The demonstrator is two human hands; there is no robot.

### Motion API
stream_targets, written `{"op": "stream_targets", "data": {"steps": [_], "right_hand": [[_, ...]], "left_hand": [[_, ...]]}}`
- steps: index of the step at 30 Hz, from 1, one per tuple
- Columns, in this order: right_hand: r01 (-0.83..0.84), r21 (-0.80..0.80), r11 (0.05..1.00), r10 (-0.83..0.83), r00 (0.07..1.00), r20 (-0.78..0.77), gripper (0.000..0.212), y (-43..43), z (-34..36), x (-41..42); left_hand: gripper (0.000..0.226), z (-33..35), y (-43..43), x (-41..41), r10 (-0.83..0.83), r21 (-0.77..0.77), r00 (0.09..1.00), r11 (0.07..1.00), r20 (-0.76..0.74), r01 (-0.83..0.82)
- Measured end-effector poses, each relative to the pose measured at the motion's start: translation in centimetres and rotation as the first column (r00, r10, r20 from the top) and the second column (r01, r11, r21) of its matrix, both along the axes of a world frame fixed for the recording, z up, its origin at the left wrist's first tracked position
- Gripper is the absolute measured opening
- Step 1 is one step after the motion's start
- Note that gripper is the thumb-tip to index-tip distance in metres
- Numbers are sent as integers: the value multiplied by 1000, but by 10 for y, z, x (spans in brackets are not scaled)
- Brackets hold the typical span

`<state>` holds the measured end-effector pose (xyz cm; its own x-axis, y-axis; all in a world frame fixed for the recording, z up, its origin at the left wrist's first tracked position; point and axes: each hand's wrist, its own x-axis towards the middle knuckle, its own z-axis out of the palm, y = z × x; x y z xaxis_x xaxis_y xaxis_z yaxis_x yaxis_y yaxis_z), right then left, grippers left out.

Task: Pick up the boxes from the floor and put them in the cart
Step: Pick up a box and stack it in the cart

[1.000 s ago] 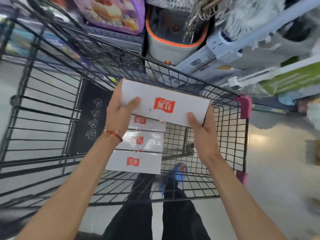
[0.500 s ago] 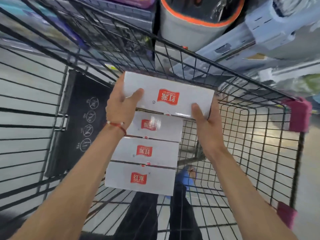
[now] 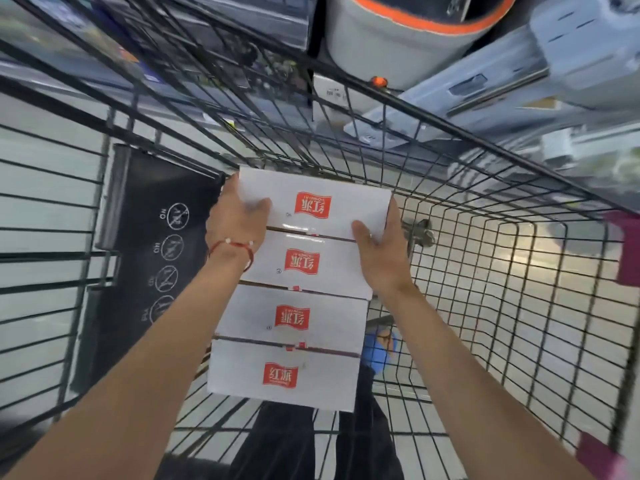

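Left hand: the left hand [image 3: 235,216] grasps the left end of the far box [image 3: 322,199], thumb lying on its top face, fingers hidden behind the edge; a red string bracelet [image 3: 232,247] circles the wrist.
Right hand: the right hand [image 3: 381,251] clasps the right end of the same box, thumb on top near the corner.
Far box: white with a red label, flat side up, inside the cart [image 3: 485,271]; its near edge meets the next box; whether it rests on the cart's bottom I cannot tell.
Others: three other boxes [image 3: 294,317] lie in the cart in a row toward the person, edge to edge, labels up.
Cart: black wire mesh; a black panel [image 3: 162,258] with prohibition icons on the left wall; pink bumpers [image 3: 627,251] on the right corners.
Beyond: a grey bin [image 3: 398,39] with an orange rim past the far wall; a blue shoe [image 3: 379,344] shows through the mesh.
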<state>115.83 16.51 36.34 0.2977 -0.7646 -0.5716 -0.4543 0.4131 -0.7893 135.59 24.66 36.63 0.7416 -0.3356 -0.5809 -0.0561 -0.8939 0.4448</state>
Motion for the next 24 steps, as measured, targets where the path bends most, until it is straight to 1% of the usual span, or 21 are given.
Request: {"op": "stream_targets", "data": {"steps": [1, 2, 5, 7, 9, 10, 12, 14, 18, 20, 22, 24], "right_hand": [[-2, -1, 1000, 2, 1000, -13, 63, 2, -2, 0], [6, 7, 1000, -6, 1000, -16, 65, 3, -3, 0], [35, 34, 999, -35, 999, -10, 62, 5, -5, 1], [46, 48, 998, -45, 999, -18, 54, 6, -4, 3], [51, 55, 997, -48, 997, -52, 42, 9, -3, 7], [51, 51, 997, -47, 996, -73, 40, 10, -3, 8], [19, 32, 999, -14, 992, -123, 40, 9, -2, 9], [-21, 21, 1000, 24, 988, -155, 39, 9, -2, 8], [-57, 43, 997, 61, 993, -105, 47, 13, -6, 1], [-79, 77, 994, 84, 995, -62, 51, 11, -7, -1], [-91, 144, 985, 97, 995, -31, 49, 7, -5, -3], [-88, 195, 977, 95, 995, -26, 45, 5, 2, -5]], "left_hand": [[61, 0, 1, 0, -16, 7, 1000, 1000, 16, 16], [61, 0, 3, -2, -32, -19, 999, 999, 29, 32], [60, 5, 13, -9, -75, -132, 995, 988, 61, 83], [51, 6, 22, -15, -27, -157, 1000, 987, 15, 29], [41, 4, 31, -19, 69, -132, 993, 988, -100, -82], [42, 3, 35, -21, 97, -112, 985, 987, -140, -113], [43, 1, 41, -20, 111, -100, 983, 987, -149, -126], [39, -1, 42, -18, 120, -118, 986, 984, -116, -134], [37, -6, 45, -17, 126, -109, 988, 985, -90, -135], [34, -8, 45, -19, 182, -146, 976, 969, -118, -198], [34, -7, 43, -22, 251, -177, 958, 946, -136, -273], [37, -5, 38, -25, 258, -155, 958, 949, -127, -276]]}}
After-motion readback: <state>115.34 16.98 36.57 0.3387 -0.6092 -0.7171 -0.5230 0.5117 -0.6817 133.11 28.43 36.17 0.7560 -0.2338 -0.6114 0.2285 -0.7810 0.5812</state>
